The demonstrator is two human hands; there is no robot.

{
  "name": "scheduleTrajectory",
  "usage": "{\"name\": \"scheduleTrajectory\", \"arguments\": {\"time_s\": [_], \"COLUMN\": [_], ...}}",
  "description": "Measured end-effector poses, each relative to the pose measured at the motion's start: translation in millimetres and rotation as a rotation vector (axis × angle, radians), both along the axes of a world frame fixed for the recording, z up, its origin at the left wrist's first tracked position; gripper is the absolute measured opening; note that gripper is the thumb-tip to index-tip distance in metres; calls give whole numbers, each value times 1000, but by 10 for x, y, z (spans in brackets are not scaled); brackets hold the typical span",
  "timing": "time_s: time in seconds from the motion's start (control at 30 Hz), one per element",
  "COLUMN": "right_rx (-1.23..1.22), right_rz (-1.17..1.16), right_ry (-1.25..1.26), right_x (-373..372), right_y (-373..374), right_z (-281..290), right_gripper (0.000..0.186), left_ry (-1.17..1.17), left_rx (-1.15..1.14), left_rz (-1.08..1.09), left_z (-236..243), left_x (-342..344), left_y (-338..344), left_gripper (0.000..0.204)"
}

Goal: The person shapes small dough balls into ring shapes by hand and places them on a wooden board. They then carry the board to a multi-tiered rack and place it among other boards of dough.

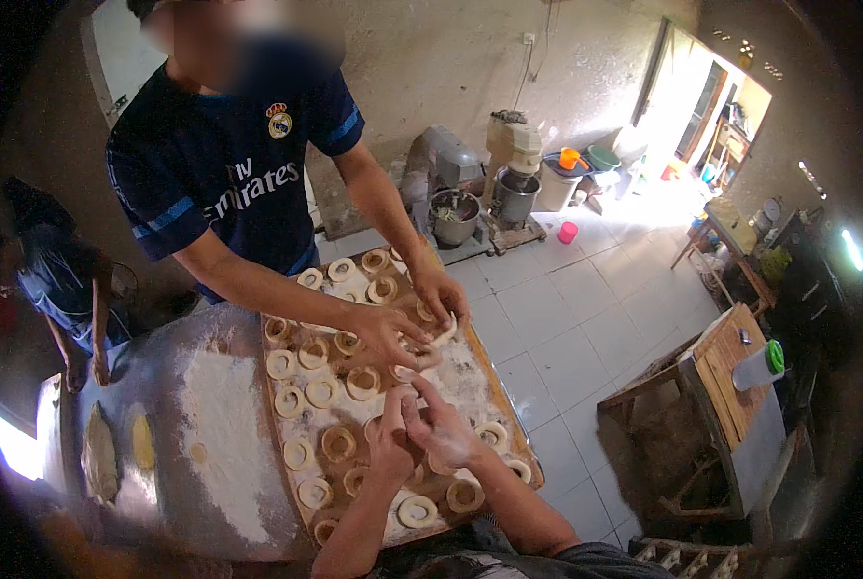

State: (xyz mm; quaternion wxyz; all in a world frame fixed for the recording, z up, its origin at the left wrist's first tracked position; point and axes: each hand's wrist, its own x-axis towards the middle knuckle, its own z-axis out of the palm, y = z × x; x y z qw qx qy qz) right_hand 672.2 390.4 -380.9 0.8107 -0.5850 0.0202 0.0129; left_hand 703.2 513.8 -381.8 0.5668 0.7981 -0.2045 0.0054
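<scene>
Floury hands over a board of dough rings

Left hand (393, 442) and right hand (443, 436) are bunched together, fingers narrowed; can't tell if they're gripping the pale dough bit (404, 374) at their 12 o'clock. Dough rings (321, 392) sit at 10.

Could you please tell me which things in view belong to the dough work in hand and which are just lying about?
In the work:
dough rings on the floured board
left hand and right hand, close together; any contents unclear
co-worker's hands, at the board

Seemingly just about:
pink cup
green-lidded container
orange jug
</scene>
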Motion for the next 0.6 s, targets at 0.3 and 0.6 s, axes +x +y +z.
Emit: {"name": "scheduleTrajectory", "arguments": {"time_s": [0.3, 0.6], "right_rx": [267, -419], "right_rz": [-60, 6], "right_ry": [119, 202], "right_x": [180, 600], "right_y": [-702, -885], "right_z": [-156, -522], "right_gripper": [48, 64], "left_ry": [142, 291], "left_rx": [123, 454], "left_rz": [56, 163], "left_z": [38, 49], "left_x": [125, 383], "left_y": [-551, -737], "left_gripper": [31, 44]}}
